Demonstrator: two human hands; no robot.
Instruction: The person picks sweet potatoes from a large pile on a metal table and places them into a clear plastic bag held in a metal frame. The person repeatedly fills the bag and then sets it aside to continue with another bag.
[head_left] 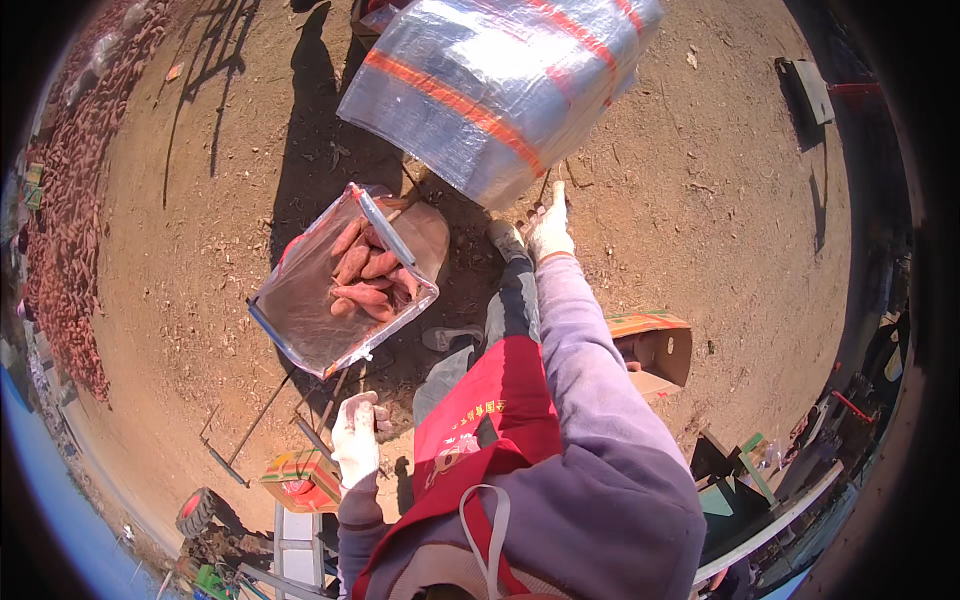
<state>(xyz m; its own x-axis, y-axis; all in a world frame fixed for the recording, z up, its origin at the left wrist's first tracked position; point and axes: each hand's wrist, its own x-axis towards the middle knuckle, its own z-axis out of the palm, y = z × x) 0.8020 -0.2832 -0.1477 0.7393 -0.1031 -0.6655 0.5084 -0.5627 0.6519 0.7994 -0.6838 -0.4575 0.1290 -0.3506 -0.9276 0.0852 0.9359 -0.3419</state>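
Head: right hand (549, 230) near plastic (470, 85)

Dirt ground (760, 290) carries lg heap of reddish tubers (68, 240) far L & open cardbd box (673, 352) on R.

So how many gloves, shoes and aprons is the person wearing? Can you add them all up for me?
Gloves: 2 (left glove, right glove)
Shoes: 2 (left shoe, right shoe)
Red apron: 1
Total: 5

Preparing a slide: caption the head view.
White-gloved right hand near silvery, orange-striped plastic sheeting; white-gloved left hand near translucent plastic bag of reddish, tapered tubers.
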